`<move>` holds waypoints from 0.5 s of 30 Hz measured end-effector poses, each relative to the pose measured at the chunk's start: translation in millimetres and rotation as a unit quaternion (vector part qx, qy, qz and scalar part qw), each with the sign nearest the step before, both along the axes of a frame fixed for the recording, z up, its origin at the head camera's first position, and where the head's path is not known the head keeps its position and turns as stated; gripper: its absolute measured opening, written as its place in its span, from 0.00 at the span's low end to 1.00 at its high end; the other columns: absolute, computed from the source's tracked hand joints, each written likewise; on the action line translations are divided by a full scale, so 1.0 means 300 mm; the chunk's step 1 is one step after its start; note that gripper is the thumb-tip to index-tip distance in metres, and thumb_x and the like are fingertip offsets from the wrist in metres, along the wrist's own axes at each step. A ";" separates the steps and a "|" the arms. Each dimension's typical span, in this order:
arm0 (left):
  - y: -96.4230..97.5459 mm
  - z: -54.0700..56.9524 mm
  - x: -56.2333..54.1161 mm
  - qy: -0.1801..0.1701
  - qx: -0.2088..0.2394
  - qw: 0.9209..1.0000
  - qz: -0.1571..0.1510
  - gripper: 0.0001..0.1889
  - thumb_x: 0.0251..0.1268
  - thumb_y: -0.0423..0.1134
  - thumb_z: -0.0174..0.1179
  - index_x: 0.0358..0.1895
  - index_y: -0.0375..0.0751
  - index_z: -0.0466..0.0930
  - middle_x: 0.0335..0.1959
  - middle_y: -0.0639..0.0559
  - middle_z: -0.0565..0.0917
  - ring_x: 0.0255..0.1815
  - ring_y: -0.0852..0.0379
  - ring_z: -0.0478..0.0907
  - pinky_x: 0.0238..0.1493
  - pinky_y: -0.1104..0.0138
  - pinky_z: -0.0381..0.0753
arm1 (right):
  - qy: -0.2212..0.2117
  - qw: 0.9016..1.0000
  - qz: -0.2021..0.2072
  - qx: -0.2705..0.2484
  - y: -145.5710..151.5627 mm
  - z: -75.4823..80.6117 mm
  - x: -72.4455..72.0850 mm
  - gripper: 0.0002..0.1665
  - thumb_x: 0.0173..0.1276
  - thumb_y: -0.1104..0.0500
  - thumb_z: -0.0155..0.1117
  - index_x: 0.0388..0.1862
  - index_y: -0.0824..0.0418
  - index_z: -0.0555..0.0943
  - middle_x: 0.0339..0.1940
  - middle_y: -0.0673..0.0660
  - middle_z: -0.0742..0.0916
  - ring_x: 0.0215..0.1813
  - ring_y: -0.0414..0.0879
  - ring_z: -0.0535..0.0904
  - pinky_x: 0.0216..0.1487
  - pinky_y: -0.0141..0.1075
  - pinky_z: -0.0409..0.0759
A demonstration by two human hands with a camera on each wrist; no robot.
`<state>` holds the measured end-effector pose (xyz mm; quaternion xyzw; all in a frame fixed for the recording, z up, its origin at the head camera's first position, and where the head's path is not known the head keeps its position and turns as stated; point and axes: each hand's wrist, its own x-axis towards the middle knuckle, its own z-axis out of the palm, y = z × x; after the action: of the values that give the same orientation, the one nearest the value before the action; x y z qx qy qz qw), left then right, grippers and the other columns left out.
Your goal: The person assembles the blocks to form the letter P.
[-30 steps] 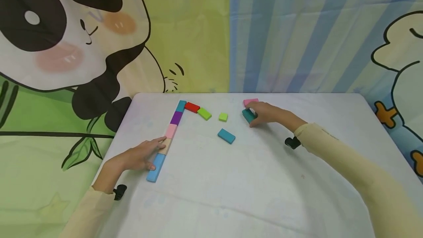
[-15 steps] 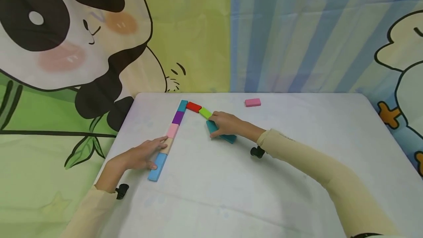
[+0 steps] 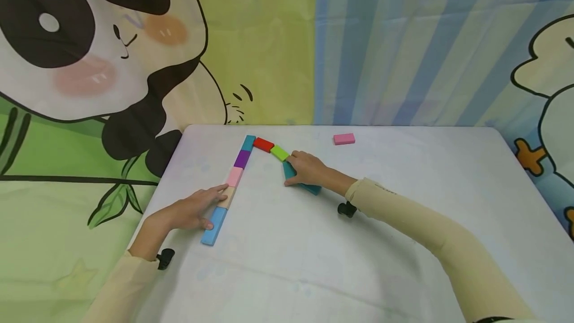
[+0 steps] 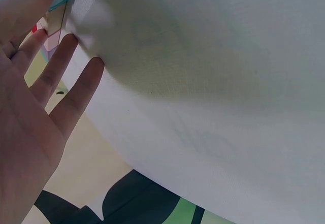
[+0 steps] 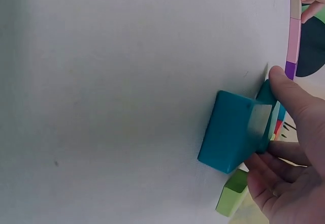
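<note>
Spread, nearly straight fingers of my left hand (image 3: 193, 211) rest along a slanting row of flat blocks, at the beige block (image 3: 226, 198) and light blue block (image 3: 214, 227). Pink (image 3: 234, 177), purple (image 3: 242, 159) and blue (image 3: 248, 143) blocks continue that row. My right hand (image 3: 309, 169) pinches a teal block (image 5: 265, 94) between thumb and fingers. It lies beside the end of a lime green block (image 3: 280, 152), which adjoins a red block (image 3: 263, 144). A second blue block (image 5: 226, 132) is close by, partly hidden by the hand in the head view.
A small light green block (image 5: 232, 198) shows in the right wrist view, hidden by the hand in the head view. One pink block (image 3: 344, 139) lies alone near the back edge of the white table (image 3: 426, 163). A printed cloth (image 3: 260, 39) hangs behind.
My right hand has carried the teal block leftward from beside the lone pink block to the lime green block's end. The left hand stays on the row.
</note>
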<state>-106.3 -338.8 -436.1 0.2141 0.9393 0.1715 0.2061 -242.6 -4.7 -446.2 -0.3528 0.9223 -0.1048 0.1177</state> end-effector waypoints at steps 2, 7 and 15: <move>0.001 0.000 -0.001 -0.002 0.000 1.000 0.001 0.41 0.53 0.44 0.70 0.71 0.42 0.63 0.79 0.46 0.52 0.73 0.39 0.60 0.66 0.44 0.69 | 0.003 1.000 -0.006 -0.002 -0.002 -0.003 0.002 0.47 0.57 0.36 0.70 0.66 0.63 0.72 0.58 0.60 0.79 0.50 0.49 0.76 0.52 0.41 0.80; 0.001 -0.001 -0.004 -0.004 -0.001 1.000 0.002 0.41 0.52 0.44 0.70 0.71 0.42 0.63 0.79 0.46 0.52 0.72 0.40 0.60 0.66 0.44 0.69 | 0.018 1.000 -0.023 0.003 -0.014 -0.016 0.005 0.47 0.56 0.33 0.69 0.64 0.64 0.74 0.53 0.59 0.80 0.47 0.48 0.75 0.48 0.40 0.80; 0.006 0.006 -0.001 -0.005 -0.001 1.000 0.005 0.40 0.53 0.43 0.70 0.71 0.41 0.63 0.79 0.45 0.52 0.73 0.39 0.59 0.67 0.43 0.68 | 0.041 0.999 -0.021 -0.006 -0.018 -0.025 0.018 0.47 0.55 0.32 0.69 0.59 0.67 0.75 0.47 0.59 0.80 0.42 0.47 0.73 0.41 0.38 0.79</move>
<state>-106.6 -337.0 -434.3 0.2087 0.9393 0.1729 0.2105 -237.2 -10.2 -453.7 -0.3378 0.9330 -0.0982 0.0758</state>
